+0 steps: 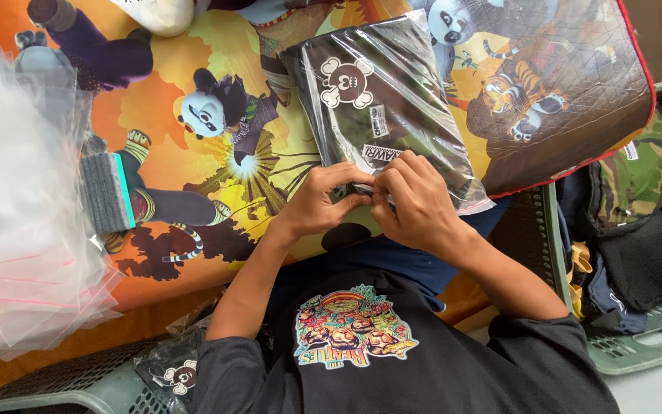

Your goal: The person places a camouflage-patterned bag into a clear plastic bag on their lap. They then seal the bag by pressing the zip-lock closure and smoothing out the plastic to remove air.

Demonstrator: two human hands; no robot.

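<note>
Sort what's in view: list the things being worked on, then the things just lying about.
In hand:
left hand and right hand pinching the edge of the bagged black garment

Lying about:
stack of clear bags
grey brush
camouflage clothing in a green crate

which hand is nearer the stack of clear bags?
Left. The left hand pinches the bagged black garment's edge, on the side toward the stack of clear bags; the right hand is farther away.
</note>
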